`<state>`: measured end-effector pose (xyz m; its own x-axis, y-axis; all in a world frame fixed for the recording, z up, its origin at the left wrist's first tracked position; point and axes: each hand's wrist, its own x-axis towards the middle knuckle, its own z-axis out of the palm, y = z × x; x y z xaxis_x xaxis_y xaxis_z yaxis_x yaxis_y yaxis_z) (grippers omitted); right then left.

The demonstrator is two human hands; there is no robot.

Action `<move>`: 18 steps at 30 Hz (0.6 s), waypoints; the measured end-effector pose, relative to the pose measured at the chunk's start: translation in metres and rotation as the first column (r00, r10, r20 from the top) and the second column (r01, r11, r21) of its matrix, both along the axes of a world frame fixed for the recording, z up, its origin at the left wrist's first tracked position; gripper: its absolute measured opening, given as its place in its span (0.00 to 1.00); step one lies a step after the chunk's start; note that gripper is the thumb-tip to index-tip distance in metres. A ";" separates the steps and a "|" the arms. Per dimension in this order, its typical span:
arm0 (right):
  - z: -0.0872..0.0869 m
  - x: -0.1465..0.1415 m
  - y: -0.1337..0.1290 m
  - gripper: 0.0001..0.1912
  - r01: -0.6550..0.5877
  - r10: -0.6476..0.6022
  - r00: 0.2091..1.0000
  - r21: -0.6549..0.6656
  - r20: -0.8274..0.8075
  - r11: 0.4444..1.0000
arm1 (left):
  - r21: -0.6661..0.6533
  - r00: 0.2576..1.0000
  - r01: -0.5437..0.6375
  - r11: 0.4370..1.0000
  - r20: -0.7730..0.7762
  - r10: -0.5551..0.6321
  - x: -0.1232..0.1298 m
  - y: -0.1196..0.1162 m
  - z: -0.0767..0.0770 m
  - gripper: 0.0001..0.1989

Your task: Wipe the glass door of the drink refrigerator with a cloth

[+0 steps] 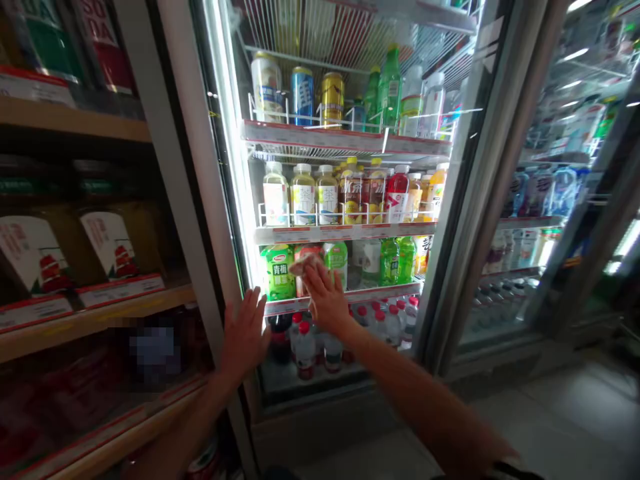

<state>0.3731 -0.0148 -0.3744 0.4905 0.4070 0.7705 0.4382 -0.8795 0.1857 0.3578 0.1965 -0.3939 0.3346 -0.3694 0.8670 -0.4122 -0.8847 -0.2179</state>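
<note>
A crumpled, pale pinkish cloth lies under the fingers of my right hand, against the glass door of a lit drinks cooler. Behind the cloth stand a green drink bottle and a lighter green-labelled bottle, on the far side of the glass. My left hand rests with its fingers stretched at the door's left edge, near the metal frame; nothing is in it.
Wire shelves hold cans, tea bottles and red-capped bottles. On the left, a wooden shelf carries juice bottles. To the right are a metal door post, another cooler and tiled floor.
</note>
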 end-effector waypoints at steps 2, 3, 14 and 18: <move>0.015 0.006 0.009 0.33 0.010 -0.012 1.000 0.071 0.019 0.997 | -0.008 0.996 0.078 0.997 0.033 -0.077 -0.001 -0.008 0.006 0.35; 0.017 0.008 0.014 0.33 -0.015 0.014 1.000 0.064 0.014 0.998 | -0.004 0.991 0.127 0.992 0.040 -0.126 -0.001 -0.013 0.009 0.34; -0.033 -0.018 -0.034 0.32 -0.096 0.096 0.995 -0.047 -0.012 0.994 | -0.145 0.979 0.123 0.982 0.179 -0.096 0.036 -0.081 0.026 0.28; -0.027 -0.028 -0.085 0.29 0.053 -0.060 0.995 0.089 0.080 0.995 | -0.071 0.926 0.161 0.984 0.358 -0.125 0.061 -0.095 0.074 0.30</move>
